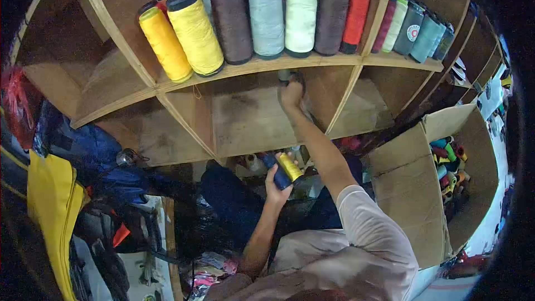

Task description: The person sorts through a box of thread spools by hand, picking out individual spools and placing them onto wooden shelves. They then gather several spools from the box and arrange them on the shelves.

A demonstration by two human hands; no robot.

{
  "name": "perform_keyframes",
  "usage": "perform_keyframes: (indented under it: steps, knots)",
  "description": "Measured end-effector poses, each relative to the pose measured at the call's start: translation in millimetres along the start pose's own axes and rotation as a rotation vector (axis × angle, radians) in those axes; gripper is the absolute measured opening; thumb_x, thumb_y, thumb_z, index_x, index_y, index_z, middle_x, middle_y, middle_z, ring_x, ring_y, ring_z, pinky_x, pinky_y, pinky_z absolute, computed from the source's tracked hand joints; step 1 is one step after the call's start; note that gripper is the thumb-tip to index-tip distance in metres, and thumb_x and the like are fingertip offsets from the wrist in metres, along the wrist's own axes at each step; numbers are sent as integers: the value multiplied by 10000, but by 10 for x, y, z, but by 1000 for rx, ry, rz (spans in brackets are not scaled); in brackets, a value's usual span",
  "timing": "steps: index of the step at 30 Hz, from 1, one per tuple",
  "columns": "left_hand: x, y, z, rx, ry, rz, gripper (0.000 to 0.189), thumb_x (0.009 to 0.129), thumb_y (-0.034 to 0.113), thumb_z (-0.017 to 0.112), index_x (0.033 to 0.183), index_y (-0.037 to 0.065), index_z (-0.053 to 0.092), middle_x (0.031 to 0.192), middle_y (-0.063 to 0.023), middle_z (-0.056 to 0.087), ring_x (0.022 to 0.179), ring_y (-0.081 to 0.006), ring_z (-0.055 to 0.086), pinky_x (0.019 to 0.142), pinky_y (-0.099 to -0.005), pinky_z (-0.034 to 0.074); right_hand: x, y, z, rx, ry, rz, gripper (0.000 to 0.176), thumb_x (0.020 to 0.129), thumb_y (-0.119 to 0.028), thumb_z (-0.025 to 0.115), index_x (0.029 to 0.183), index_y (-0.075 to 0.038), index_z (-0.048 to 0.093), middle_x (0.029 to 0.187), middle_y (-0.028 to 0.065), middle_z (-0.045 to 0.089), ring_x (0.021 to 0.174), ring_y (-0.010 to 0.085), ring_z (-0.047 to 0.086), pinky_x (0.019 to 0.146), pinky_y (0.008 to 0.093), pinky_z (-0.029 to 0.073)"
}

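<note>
Reaching into the shelf (pixel 251 125) with the right hand (pixel 292 93), grip unclear; clasping yellow spool (pixel 290 168) and navy spool (pixel 277 171) outside it in the left hand (pixel 276 194), slanted lengthwise shelfward.

Thread spools (pixel 265 19) on wooden shelves (pixel 239 114) suggest a sewing workshop.

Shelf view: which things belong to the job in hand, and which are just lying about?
Likely job: yellow spool and dark blue spool in left hand, shelf, large spools, perhaps carton.
Probably lying about: yellow sheet, red plastic, blue fabric.
</note>
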State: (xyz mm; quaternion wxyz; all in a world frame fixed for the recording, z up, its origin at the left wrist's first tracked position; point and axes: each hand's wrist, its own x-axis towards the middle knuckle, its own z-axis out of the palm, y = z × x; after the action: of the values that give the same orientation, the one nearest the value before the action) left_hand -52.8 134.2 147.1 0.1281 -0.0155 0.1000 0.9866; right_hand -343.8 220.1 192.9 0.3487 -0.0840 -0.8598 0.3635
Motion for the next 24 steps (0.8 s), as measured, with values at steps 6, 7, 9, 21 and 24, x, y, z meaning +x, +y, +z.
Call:
perform_keyframes:
  steps: [6, 7, 9, 21, 24]
  knots:
    - [13, -10, -13, -49, 13, -10, 382, 907, 338, 598, 1267, 212, 583, 1347, -98, 546, 1125, -290, 566, 979, -561, 432, -29, -124, -146, 24, -64, -53, 199, 751, -108, 687, 907, 16, 680, 909, 237, 680, 897, 433, 638, 812, 491, 491]
    - [9, -9, -10, -48, 14, -9, 382, 907, 338, 598, 1267, 212, 583, 1347, -98, 546, 1125, -290, 566, 979, -561, 432, -21, -98, -105, 25, -65, -51, 199, 751, -108, 687, 907, 16, 680, 909, 237, 680, 897, 433, 638, 812, 491, 491]
    - [3, -13, -10, -94, 60, -32, 390, 905, 338, 596, 1274, 214, 582, 1356, -100, 543, 1132, -297, 557, 981, -567, 428, 6, -107, -70, -54, -227, -73, 226, 739, -124, 684, 923, 7, 688, 913, 235, 682, 906, 418, 644, 818, 478, 495]
    - [8, -12, -83, -72, -16, -2, 418, 896, 357, 600, 1292, 225, 587, 1384, -108, 521, 1142, -303, 554, 979, -567, 435, 16, -120, -51, -78, -206, -75, 543, 732, -230, 703, 1242, -79, 595, 1210, 235, 620, 1131, 414, 571, 974, 487, 446]
    - [6, -12, -81, -55, 9, 12, 423, 894, 361, 606, 1296, 229, 585, 1384, -113, 520, 1146, -303, 557, 978, -572, 438, 33, -107, -19, -108, -309, -8, 590, 732, -237, 707, 1289, -95, 576, 1220, 233, 617, 1154, 414, 565, 1010, 499, 420]
